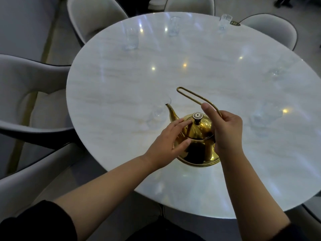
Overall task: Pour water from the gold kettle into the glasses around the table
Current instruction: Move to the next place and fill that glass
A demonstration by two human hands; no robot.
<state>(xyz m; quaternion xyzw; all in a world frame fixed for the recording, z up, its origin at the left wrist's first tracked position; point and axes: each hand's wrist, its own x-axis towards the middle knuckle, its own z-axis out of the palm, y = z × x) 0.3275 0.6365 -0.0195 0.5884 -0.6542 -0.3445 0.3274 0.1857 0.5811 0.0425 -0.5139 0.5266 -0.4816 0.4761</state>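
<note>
Gold kettle [199,136] in right grip [227,129]

No text, label, brand or number is legible anywhere.

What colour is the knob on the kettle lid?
Knob: silvery-white patterned top, dark stem; head view.

Left chair [26,79]: grey, padded, dark rim.
Far-left chair [93,20]: grey, padded.
Far-right chair [272,30]: grey, dark-edged.
Small gold object [234,23]: far right, unclear.
</note>
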